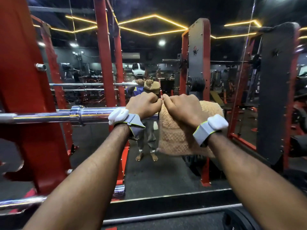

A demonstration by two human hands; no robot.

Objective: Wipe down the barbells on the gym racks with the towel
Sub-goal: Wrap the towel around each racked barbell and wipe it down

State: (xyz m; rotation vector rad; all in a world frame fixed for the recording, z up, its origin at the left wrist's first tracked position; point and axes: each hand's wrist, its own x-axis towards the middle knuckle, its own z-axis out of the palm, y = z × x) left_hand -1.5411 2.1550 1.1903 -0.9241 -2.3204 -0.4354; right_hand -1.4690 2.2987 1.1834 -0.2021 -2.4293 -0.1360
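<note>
Towel [174,138] of peach terry cloth hangs over the outer end of the chrome barbell [93,113]. One part lies on top of the bar and the bigger part falls down in front. The barbell lies level on the red rack [25,83], and its thick sleeve sticks out past the rack's upright toward the right. There both hands meet, in front of a wall mirror [166,52].

The right hand [181,108] has its fingers curled over the towel and presses the cloth around the bar. The left hand [143,105] is closed around the bare sleeve just beside the towel's edge, and its knuckles almost touch the right hand. I cannot tell if its fingertips also catch the cloth.

The towel looks soft, light and limp, so I think it will take the shape of the bar easily. It should be held where it wraps the metal, not by the hanging part. The barbell looks heavy, stiff and very smooth, so a bare palm may slide on it, and I guess the sleeve can turn. The left hand holding it should help the rubbing.

A second barbell [23,200] lies lower, near the foot of the rack, with no towel on it yet
</note>
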